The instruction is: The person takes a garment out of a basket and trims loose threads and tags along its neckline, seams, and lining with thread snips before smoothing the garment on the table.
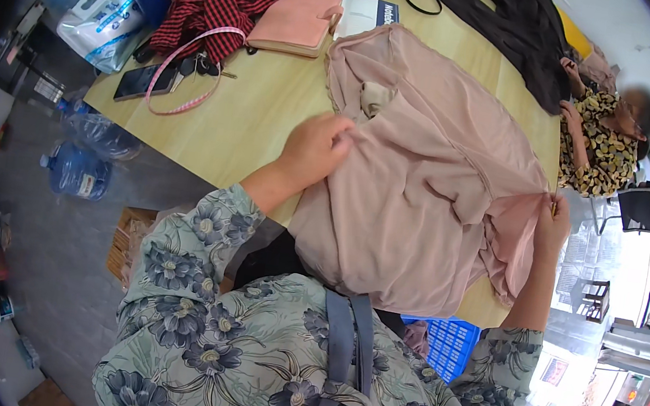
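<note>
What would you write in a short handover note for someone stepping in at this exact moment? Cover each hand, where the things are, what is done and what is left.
Left hand: pinching the pink garment at its upper left part, fingers closed on the fabric.
Right hand: gripping the garment's right edge, pulling it taut; it seems to hold a small thin object, too small to tell.
The garment lies spread over the wooden table, its lower part hanging off the near edge.
Done: garment laid out and stretched between both hands.
Left: cannot tell from this view; the garment is not folded.
Another person sits at the far right corner.
</note>
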Demonstrator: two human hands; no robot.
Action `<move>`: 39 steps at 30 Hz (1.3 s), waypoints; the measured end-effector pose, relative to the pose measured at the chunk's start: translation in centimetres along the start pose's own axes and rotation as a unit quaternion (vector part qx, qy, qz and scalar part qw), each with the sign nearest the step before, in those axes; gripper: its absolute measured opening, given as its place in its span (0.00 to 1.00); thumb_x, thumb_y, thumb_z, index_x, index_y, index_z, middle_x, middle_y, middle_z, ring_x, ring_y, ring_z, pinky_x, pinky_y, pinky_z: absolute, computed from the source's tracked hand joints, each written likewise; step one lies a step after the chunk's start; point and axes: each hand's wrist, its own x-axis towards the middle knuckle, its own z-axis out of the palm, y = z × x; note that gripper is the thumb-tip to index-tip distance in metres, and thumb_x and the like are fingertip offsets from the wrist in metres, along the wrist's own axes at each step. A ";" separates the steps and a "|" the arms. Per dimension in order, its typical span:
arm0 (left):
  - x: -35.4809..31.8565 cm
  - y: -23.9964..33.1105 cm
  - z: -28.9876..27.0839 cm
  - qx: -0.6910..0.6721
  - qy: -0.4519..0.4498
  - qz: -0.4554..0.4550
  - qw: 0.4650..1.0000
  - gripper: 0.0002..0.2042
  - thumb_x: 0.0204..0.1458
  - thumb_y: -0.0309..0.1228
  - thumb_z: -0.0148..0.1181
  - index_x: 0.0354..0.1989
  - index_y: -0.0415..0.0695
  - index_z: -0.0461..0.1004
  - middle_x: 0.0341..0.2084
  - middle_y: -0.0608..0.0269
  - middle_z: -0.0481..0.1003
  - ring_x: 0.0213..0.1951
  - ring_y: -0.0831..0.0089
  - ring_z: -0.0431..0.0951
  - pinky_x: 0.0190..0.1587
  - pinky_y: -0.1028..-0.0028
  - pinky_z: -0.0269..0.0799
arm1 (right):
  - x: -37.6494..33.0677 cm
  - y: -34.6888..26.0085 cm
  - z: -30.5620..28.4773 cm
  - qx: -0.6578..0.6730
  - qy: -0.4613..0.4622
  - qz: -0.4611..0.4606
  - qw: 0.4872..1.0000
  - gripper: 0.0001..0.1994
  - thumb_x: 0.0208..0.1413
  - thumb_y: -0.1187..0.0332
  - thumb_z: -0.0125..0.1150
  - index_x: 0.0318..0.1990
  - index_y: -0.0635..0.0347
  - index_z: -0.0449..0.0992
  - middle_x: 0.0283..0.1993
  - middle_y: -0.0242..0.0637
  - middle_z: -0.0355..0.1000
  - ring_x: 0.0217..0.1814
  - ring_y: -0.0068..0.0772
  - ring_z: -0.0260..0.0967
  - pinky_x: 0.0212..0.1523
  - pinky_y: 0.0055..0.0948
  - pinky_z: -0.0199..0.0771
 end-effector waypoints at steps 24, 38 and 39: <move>-10.3 6.3 1.8 -0.028 -0.121 0.292 0.948 0.10 0.36 0.26 0.59 0.31 0.51 0.73 0.27 0.72 0.70 0.32 0.73 0.70 0.37 0.72 0.60 | -9.6 -5.6 4.4 0.112 -0.176 -0.023 0.978 0.15 0.48 0.61 0.58 0.40 0.60 0.70 0.31 0.42 0.71 0.31 0.30 0.69 0.32 0.26 0.68; -8.3 6.5 0.2 -0.080 -0.123 0.280 0.949 0.07 0.42 0.29 0.58 0.31 0.47 0.73 0.27 0.66 0.70 0.33 0.68 0.70 0.37 0.69 0.62 | -11.5 -10.0 9.7 0.108 -0.240 -0.054 0.963 0.12 0.49 0.64 0.57 0.38 0.62 0.70 0.28 0.40 0.70 0.28 0.34 0.67 0.30 0.29 0.66; -7.4 6.3 -0.3 -0.114 -0.111 0.277 0.948 0.07 0.43 0.29 0.58 0.31 0.46 0.73 0.27 0.64 0.70 0.33 0.65 0.70 0.38 0.68 0.63 | -11.3 -10.0 9.5 0.186 -0.289 0.034 0.938 0.10 0.50 0.66 0.56 0.37 0.61 0.71 0.25 0.34 0.69 0.25 0.26 0.64 0.27 0.23 0.64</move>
